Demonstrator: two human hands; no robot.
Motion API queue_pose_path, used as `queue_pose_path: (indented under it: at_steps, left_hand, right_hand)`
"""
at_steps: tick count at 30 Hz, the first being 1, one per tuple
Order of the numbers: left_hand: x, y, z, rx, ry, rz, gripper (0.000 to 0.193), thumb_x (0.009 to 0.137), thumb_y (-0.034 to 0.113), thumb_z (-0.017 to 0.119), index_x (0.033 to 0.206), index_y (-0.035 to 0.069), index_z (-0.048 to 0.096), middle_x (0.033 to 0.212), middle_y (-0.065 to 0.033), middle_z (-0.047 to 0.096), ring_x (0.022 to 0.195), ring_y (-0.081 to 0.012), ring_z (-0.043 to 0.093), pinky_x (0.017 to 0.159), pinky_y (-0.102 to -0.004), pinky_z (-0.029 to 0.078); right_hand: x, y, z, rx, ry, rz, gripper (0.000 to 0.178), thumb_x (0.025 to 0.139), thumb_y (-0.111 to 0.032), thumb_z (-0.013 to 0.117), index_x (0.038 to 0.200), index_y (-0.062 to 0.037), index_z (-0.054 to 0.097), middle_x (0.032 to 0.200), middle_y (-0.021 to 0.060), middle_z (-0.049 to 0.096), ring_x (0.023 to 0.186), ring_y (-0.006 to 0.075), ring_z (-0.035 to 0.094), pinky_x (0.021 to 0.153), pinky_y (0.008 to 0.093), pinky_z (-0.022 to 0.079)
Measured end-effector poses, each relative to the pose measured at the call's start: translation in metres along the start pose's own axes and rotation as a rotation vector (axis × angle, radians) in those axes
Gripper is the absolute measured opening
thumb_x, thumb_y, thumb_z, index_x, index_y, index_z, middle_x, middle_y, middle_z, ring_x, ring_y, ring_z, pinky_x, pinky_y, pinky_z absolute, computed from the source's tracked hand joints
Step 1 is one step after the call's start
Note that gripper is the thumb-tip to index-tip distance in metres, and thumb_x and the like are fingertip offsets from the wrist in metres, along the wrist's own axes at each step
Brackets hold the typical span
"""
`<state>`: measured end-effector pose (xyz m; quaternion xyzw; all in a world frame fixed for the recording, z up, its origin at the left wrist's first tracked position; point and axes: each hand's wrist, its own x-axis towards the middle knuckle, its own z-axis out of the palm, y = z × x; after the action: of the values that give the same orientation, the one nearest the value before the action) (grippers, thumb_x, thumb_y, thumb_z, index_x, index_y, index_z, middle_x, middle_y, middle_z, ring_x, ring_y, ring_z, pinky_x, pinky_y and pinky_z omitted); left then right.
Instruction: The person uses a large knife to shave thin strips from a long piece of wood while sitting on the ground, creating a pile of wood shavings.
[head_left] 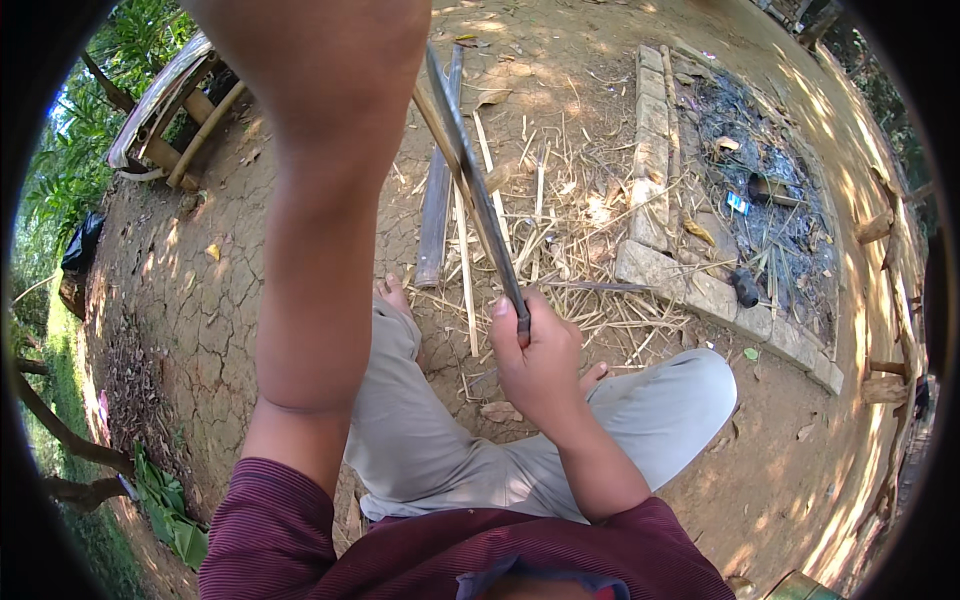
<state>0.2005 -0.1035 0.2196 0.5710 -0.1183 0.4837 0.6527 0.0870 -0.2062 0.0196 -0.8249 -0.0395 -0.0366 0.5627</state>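
Observation:
My right hand is closed round the lower end of a long bamboo strip, its thumb lying along it. The strip is dark on one face and tan along its other edge, and it slants up and to the left. My left arm reaches up across the view, very close. My left hand is cut off by the top edge, so its fingers and anything in them are hidden. The strip's upper end passes beside my left forearm. A dark length of bamboo and thin pale strips lie on the ground ahead.
Shavings litter the dirt before my bare feet. At the right, a brick border encloses ash, a dark can and a small dark object. A bamboo bench stands far left.

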Motion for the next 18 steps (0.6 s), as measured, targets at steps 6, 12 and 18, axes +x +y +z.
queue_pose_path:
  at_steps: [6, 12, 18]
  left_hand:
    - [-0.007, 0.014, 0.009, -0.014, -0.011, -0.07, 0.052, 0.102, 0.049, 0.05, 0.064, 0.015, 0.041, 0.051, 0.0055, 0.033, 0.04, -0.0045, 0.027, 0.036, -0.0229, 0.022]
    - [0.017, -0.006, -0.018, 0.042, 0.064, 0.112, 0.041, 0.101, 0.034, 0.048, 0.076, 0.001, 0.046, 0.056, -0.0028, 0.035, 0.043, -0.0116, 0.031, 0.043, -0.0277, 0.021]
    - [0.002, -0.004, -0.009, 0.056, 0.075, 0.124, 0.03, 0.097, 0.02, 0.047, 0.079, -0.003, 0.046, 0.058, -0.0057, 0.038, 0.043, -0.013, 0.032, 0.043, -0.0284, 0.023]
  right_hand:
    - [0.021, 0.06, 0.02, 0.09, -0.161, 0.291, 0.026, 0.099, -0.021, 0.057, 0.087, 0.0011, 0.061, 0.055, 0.0077, 0.054, 0.045, 0.0161, 0.05, 0.048, 0.0346, 0.042]
    - [0.006, 0.01, 0.008, 0.205, 0.093, 0.004, 0.026, 0.1, -0.021, 0.057, 0.083, -0.0014, 0.06, 0.055, 0.0004, 0.05, 0.048, 0.0069, 0.046, 0.046, 0.0291, 0.037]
    - [0.0, 0.09, 0.04, -0.107, -0.024, 0.11, 0.026, 0.097, -0.02, 0.059, 0.085, 0.0032, 0.06, 0.054, 0.0111, 0.053, 0.043, 0.0213, 0.049, 0.047, 0.0359, 0.041]
